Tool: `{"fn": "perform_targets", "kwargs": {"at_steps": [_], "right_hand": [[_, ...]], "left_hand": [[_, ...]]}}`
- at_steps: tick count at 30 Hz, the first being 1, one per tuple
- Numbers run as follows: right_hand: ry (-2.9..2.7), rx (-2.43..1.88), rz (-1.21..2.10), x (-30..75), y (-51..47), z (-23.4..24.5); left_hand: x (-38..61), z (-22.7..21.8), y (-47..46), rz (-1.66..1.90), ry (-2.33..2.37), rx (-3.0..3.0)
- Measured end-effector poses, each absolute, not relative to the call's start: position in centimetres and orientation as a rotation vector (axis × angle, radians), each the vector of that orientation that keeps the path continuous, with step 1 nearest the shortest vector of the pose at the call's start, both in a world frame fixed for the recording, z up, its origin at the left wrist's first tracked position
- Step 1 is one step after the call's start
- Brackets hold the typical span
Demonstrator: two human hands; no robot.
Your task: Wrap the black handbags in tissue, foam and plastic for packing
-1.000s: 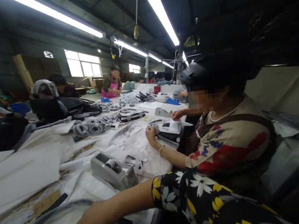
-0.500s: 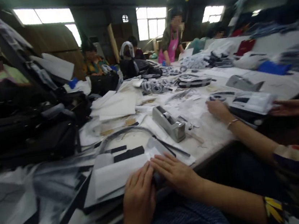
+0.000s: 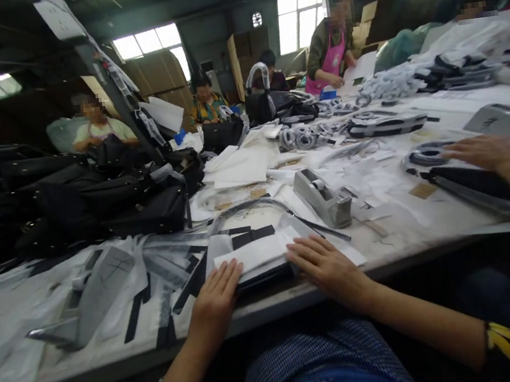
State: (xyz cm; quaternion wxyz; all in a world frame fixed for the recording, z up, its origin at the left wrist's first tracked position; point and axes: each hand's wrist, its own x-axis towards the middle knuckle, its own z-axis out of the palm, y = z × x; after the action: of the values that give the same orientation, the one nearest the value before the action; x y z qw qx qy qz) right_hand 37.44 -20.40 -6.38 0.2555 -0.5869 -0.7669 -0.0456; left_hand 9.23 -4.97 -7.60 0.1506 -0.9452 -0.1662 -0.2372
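Note:
A flat black item, which looks like a folded bag (image 3: 265, 276), lies at the table's front edge with a folded white sheet (image 3: 255, 251) over it. A plastic-wrapped strap (image 3: 243, 208) arches behind it. My left hand (image 3: 218, 288) lies on the left end of the sheet and bag, fingers out flat. On the right end, my right hand (image 3: 324, 263) rests with fingers stretched and slightly apart. Black strips (image 3: 254, 236) lie just behind the sheet.
A grey tape dispenser (image 3: 323, 198) stands behind my right hand, another tape dispenser (image 3: 86, 298) at left. Black bags (image 3: 144, 198) are piled on the left. At right, a co-worker's hand (image 3: 497, 155) is over a wrapped strap (image 3: 429, 154). Other people work across the table.
My hands were close together at the sheet's right front corner; now they are apart, one at each end. The view has swung left. The co-worker's hand has moved onto the coiled strap.

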Motion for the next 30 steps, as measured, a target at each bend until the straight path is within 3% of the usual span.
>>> {"fn": "perform_targets", "kwargs": {"at_steps": [2,7,12,21,30], "right_hand": [[-1.869,-1.587,0.114,35.8,-21.3,-6.4],[-1.109,-1.439,1.176,31.8,-21.5,-6.8],[-0.635,-1.121,1.513,30.1,-20.9,-6.4],[-0.435,-0.991,1.560,30.4,-21.1,-6.1],[-0.835,-1.197,1.063,27.1,-18.6,-6.1]], "left_hand": [[9.4,-8.3,-5.3,-0.712,-0.516,-2.710],[9.3,-8.2,-5.4,-0.756,-0.513,-2.736],[9.1,-8.5,-5.1,-0.785,-0.501,-2.760],[8.9,-8.6,-5.1,-0.776,-0.516,-2.790],[8.5,-9.1,-5.6,-0.870,-0.808,-2.713]]}}
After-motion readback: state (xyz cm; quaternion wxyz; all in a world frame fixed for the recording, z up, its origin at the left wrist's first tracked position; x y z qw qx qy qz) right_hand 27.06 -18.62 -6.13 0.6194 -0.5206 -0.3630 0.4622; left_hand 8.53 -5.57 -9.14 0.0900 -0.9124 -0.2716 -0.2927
